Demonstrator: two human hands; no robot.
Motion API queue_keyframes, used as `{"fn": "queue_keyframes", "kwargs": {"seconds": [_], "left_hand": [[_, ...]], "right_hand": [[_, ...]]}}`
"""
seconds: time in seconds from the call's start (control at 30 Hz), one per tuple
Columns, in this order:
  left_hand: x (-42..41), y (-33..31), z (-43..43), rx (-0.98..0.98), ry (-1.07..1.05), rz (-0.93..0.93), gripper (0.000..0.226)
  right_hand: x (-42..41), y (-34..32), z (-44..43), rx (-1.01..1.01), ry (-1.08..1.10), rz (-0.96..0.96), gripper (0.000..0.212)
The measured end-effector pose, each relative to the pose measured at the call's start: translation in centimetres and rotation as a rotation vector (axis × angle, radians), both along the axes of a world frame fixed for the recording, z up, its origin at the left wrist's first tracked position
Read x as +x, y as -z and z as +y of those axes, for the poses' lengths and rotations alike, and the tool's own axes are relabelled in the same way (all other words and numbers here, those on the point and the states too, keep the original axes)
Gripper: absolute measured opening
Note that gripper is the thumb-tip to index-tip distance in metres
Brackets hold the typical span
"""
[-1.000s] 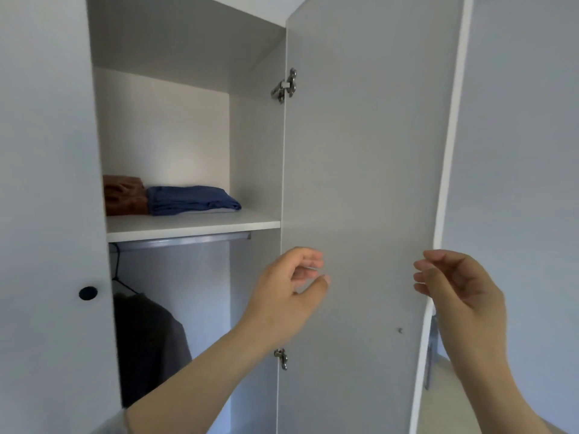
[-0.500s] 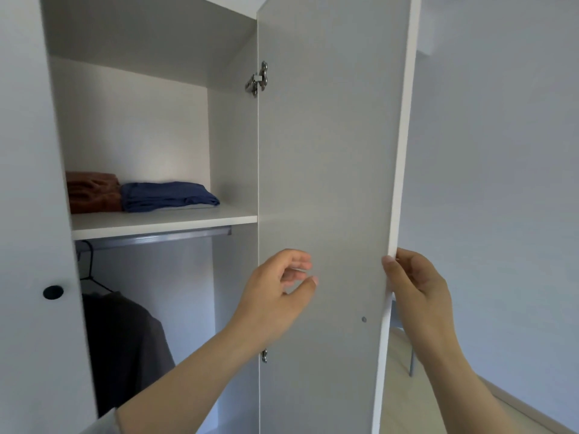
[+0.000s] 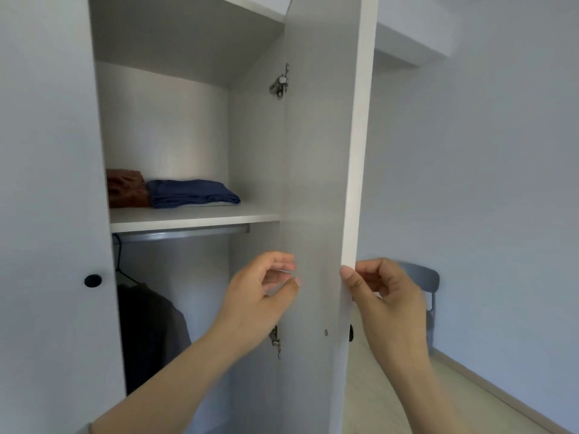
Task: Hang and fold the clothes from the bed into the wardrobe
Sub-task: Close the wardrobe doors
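Note:
The white wardrobe's right door (image 3: pixel 316 151) stands ajar, seen nearly edge-on. My right hand (image 3: pixel 387 297) grips its outer edge at waist height, thumb on the inner face and fingers behind. My left hand (image 3: pixel 260 296) hovers in front of the door's inner face with loosely curled fingers, holding nothing. On the shelf (image 3: pixel 194 219) lie a folded blue garment (image 3: pixel 188 194) and a folded brown one (image 3: pixel 125 189). Below, a dark garment (image 3: pixel 150 333) hangs from a black hanger on the rail (image 3: pixel 181 233).
The left wardrobe door (image 3: pixel 47 214) with a black knob (image 3: pixel 93 280) is closed and fills the left side. A grey chair (image 3: pixel 423 277) stands by the pale wall behind the open door. Light wooden floor (image 3: pixel 407 402) runs along the right.
My right hand has taken hold of the door's edge and the door has swung inward, now showing more edge-on. The left hand has stayed near the door's inner face.

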State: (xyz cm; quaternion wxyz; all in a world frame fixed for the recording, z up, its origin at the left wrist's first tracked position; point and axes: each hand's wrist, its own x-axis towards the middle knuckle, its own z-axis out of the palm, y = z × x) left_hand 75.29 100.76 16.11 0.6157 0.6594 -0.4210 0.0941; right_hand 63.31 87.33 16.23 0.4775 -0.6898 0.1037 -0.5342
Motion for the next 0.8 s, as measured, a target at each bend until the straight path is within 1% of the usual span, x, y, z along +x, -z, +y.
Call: {"fn": "queue_keyframes", "kwargs": {"seconds": [0.17, 0.4, 0.53, 0.8], "left_hand": [[1.9, 0.1, 4.5, -0.015, -0.094, -0.028, 0.025], [4.1, 0.5, 10.0, -0.014, -0.212, -0.030, 0.024], [5.3, 0.8, 12.5, 0.000, -0.305, -0.034, 0.025], [7.4, 1.1, 17.6, 0.031, -0.480, -0.002, 0.024]], "right_hand": [[2.4, 0.2, 3.3, -0.038, -0.071, -0.013, 0.016], [6.4, 0.0, 7.2, -0.052, -0.257, 0.034, 0.020], [9.2, -0.1, 9.2, -0.101, -0.363, 0.044, 0.023], [15.8, -0.2, 13.1, -0.211, -0.424, 0.010, 0.027]]}}
